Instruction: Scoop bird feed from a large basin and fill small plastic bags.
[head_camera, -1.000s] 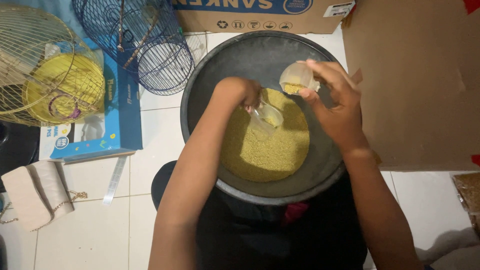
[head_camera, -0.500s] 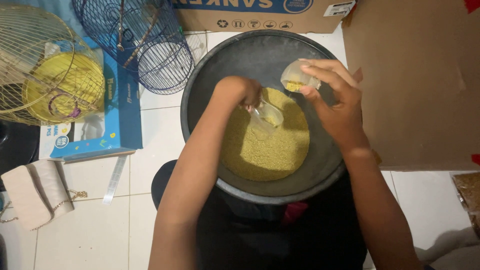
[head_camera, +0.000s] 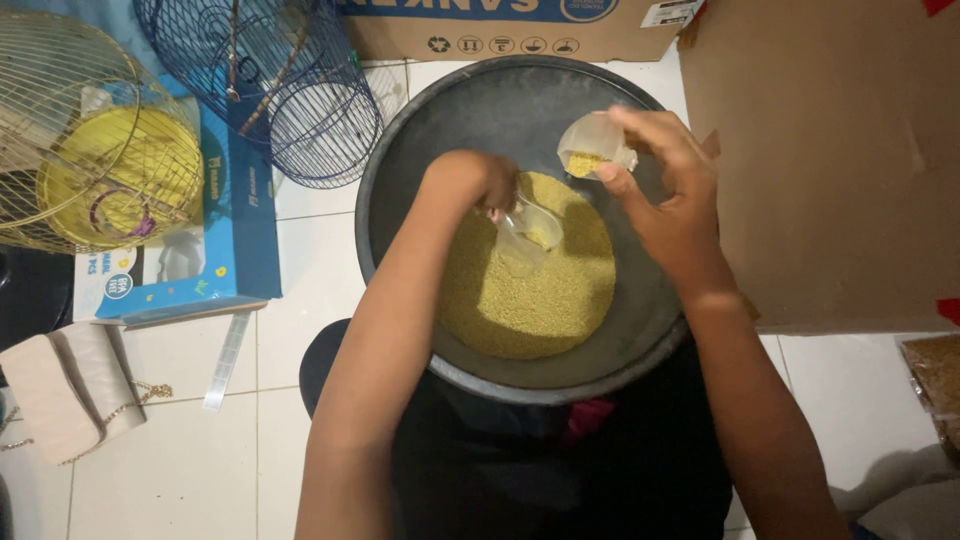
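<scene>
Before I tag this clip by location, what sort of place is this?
Probably a home floor used for bird keeping: white floor tiles, a blue wire birdcage beside a gold one, and a dark round basin of yellow grain.

Basin (head_camera: 400, 150) hemmed by 2 cages (head_camera: 270, 90) (left) and box (head_camera: 830, 160); near rim open.

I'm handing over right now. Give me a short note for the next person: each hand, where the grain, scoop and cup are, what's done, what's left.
Left hand: grips a clear scoop low over the yellow grain in the dark round basin.
Right hand: holds a small clear cup, tilted, above the basin's far side.
Done: some grain already sits in the cup.
Left: the cup looks only partly filled; most grain remains in the basin.
</scene>
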